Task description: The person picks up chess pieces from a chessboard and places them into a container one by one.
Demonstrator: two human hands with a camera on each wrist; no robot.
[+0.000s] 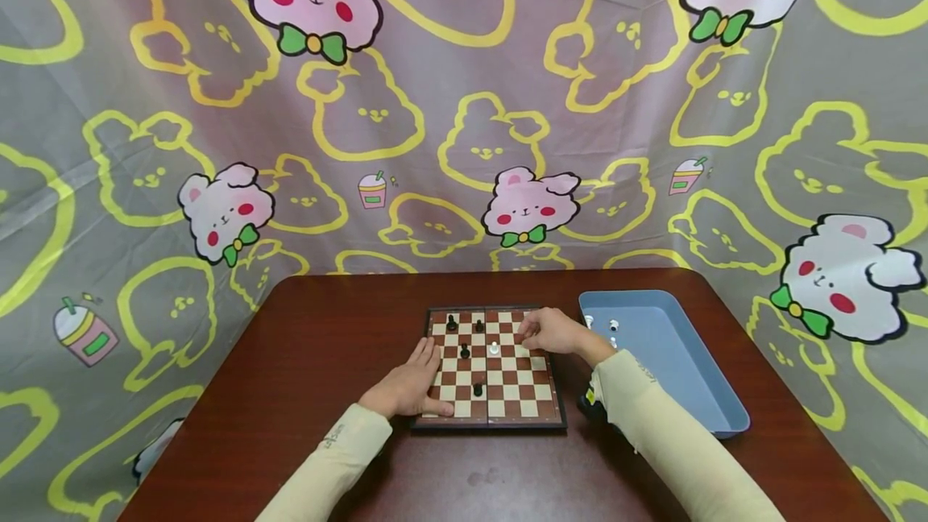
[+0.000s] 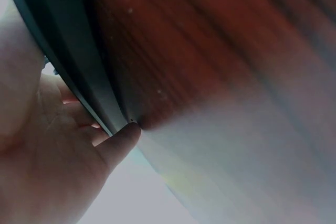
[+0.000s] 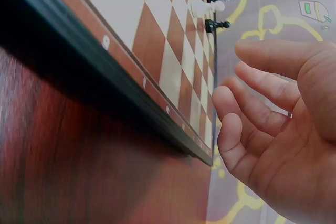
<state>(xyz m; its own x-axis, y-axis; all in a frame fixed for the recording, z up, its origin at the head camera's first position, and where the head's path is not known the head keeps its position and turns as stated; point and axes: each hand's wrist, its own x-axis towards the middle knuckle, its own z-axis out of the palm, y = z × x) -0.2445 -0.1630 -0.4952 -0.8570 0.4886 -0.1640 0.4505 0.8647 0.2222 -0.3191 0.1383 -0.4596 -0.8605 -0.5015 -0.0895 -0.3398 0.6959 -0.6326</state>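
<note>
A folding chessboard (image 1: 532, 408) with brown and cream squares lies on the table. My left hand (image 1: 413, 383) rests along its left edge, fingers straight and thumb over the near corner; in the left wrist view that thumb (image 2: 122, 142) touches the dark side of the board. Over the board's far right part hovers my right hand (image 1: 560, 333). Its fingers (image 3: 257, 106) are loosely bent, with nothing between them and the thumb. A white chess piece (image 1: 495, 350) stands right of the fold. Several black pieces stand on the left half, among them one pawn (image 1: 478, 389) nearer me.
A blue-grey tray (image 1: 674, 369) sits on the right, partly behind my right forearm, with several white pieces near its left side, one of them a small piece (image 1: 614, 325). The brown table (image 1: 319, 345) meets a patterned cloth (image 1: 435, 143) hanging behind.
</note>
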